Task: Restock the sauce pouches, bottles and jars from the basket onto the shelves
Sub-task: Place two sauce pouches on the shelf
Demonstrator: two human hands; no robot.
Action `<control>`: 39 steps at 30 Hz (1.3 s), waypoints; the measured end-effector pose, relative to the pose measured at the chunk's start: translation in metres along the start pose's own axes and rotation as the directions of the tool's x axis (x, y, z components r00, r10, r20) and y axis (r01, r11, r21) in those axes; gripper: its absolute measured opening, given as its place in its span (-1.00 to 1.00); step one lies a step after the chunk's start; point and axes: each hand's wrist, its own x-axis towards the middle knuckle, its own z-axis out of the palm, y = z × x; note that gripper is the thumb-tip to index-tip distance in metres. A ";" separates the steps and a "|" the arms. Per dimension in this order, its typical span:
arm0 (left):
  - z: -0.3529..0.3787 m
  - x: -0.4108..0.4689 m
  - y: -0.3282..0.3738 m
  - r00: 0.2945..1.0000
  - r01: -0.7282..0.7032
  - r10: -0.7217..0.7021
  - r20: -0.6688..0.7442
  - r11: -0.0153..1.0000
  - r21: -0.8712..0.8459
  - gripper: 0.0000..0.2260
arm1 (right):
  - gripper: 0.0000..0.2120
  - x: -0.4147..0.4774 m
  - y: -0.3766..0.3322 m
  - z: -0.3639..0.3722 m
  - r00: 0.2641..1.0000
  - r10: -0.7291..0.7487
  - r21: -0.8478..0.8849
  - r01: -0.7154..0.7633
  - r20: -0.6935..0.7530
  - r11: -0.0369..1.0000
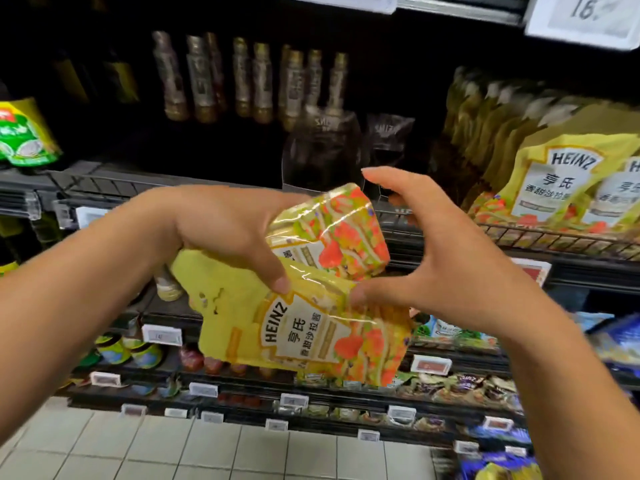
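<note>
Head view: you're facing the sauce shelves, both arms up in mid-frame.
Left hand (228, 233): you're gripping the held pouches (313, 299), two yellow ones stacked, thumb curled over the front and fingers hidden behind.
Top pouch (343, 233): it sticks out of your fist toward centre frame, tilted, with its fruit-print end uppermost.
Low pouch (294, 337): it hangs below your thumb, slanted, with the logo side facing you. It overlaps the top pouch's lower edge.
Right hand (440, 268): it's spread wide and curved like a claw, holding nothing. The thumb tip touches the low pouch's upper edge, and the forefinger hovers just above the top pouch's corner.
Where they are: both pouches are in the air in front of the shelf (554, 237), not on it.
Shelf pouches (554, 174): at right of frame a matching yellow row stands upright behind the wire rail.
Dark pouches (322, 143): two stand on the same shelf at centre, just behind your hands.
Bottles (249, 81): there's a row in shadow at upper centre, blurred.
Green pack (24, 133): it sits at the left edge, on the shelf.
Jars (128, 348): they're at lower left, on a lower shelf.
Price tag (581, 19): it's at upper right, its digits partly readable.
Floor (173, 452): pale tiles run along the bottom of the frame.
</note>
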 end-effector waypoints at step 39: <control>0.071 0.022 -0.009 0.308 -0.211 0.328 -0.893 0.939 0.272 -0.06 | -0.78 -0.013 0.026 0.066 0.893 0.402 0.807 -0.082 -0.202 0.585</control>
